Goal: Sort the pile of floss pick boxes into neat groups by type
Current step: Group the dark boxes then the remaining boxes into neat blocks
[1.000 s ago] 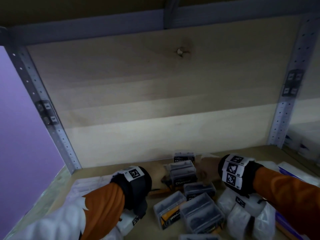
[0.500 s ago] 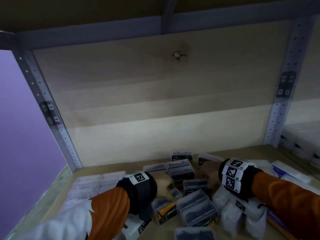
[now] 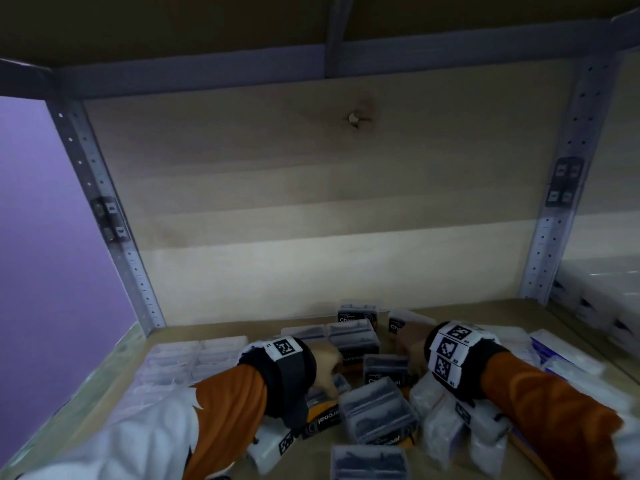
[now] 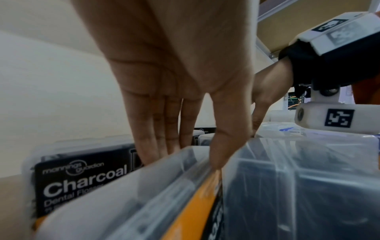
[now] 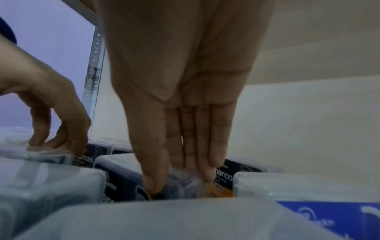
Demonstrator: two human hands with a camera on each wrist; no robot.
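Observation:
Clear boxes of black charcoal floss picks lie jumbled at the middle of the wooden shelf (image 3: 242, 327). My left hand (image 3: 329, 374) (image 4: 185, 160) reaches down onto an orange-and-black labelled charcoal box (image 3: 323, 419) (image 4: 144, 203), thumb on its near side and fingers over the far edge, pinching it. My right hand (image 3: 410, 351) (image 5: 180, 181) pinches the corner of another charcoal box (image 3: 384, 370) (image 5: 123, 175) between thumb and fingers. Behind them, upright charcoal boxes (image 3: 356, 317) (image 4: 82, 178) stand near the back board.
Rows of white floss boxes (image 3: 194, 355) lie at the left. More white boxes (image 3: 446, 431) and blue-labelled ones (image 3: 554, 351) crowd under my right forearm. Metal uprights (image 3: 114, 230) (image 3: 554, 220) frame the shelf. A purple wall lies beyond the left side.
My left hand has moved forward and right from beside the white boxes onto the charcoal box. My right hand has come down from the back boxes onto a nearer one.

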